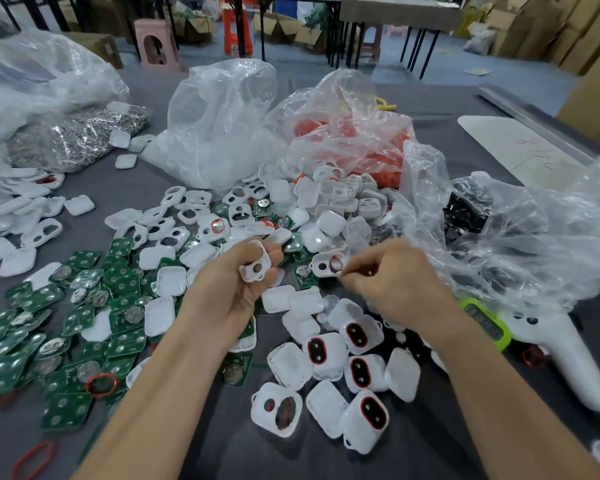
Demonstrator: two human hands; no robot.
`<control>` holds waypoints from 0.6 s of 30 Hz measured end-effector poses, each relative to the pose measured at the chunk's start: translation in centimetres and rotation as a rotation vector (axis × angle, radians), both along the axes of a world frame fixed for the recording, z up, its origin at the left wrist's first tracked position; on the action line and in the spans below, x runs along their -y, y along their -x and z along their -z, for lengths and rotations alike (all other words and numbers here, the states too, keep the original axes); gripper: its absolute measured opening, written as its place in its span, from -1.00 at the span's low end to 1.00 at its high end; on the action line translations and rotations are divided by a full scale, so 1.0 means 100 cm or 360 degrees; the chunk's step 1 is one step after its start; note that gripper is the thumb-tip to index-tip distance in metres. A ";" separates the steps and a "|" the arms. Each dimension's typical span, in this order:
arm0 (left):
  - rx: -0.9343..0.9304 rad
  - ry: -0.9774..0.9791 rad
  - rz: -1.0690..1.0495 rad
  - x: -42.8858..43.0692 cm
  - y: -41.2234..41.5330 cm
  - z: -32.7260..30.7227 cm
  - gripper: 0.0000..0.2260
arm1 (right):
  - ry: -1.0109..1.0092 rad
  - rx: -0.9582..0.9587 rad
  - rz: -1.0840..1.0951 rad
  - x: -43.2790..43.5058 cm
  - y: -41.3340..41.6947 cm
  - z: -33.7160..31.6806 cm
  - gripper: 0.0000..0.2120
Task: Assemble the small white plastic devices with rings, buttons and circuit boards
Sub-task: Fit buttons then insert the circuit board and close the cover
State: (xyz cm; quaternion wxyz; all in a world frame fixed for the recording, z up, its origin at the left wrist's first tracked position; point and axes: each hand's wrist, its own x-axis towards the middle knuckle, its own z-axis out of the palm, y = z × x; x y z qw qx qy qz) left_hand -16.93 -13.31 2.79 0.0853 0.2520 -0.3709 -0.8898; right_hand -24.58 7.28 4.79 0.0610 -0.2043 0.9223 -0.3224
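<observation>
My left hand (234,282) grips a white plastic shell (256,265) with two holes, lifted above the table. My right hand (392,282) pinches the edge of another white shell (327,264) that carries a red ring in its larger hole. Green circuit boards (118,282) with coin cells lie spread to the left. Assembled white devices with red rings and black buttons (361,370) sit in front of my hands. A pile of empty white shells (326,206) lies just beyond them.
Clear plastic bags (222,126) stand behind the pile; one holds red rings (378,157), another at right holds black parts (465,209). A white handheld tool (568,358) and a green timer (487,323) lie at right. Loose red rings (101,384) lie at left.
</observation>
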 end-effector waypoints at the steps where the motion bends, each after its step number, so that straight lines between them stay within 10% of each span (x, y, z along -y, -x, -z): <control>1: 0.0015 0.0081 0.0019 0.000 0.000 0.000 -0.85 | -0.0142 0.0031 -0.0079 0.004 -0.003 0.000 -0.93; 18: -0.0034 -0.0133 0.0395 -0.001 -0.001 -0.001 -0.69 | -0.0765 -0.0185 -0.0161 0.059 -0.009 0.006 -0.87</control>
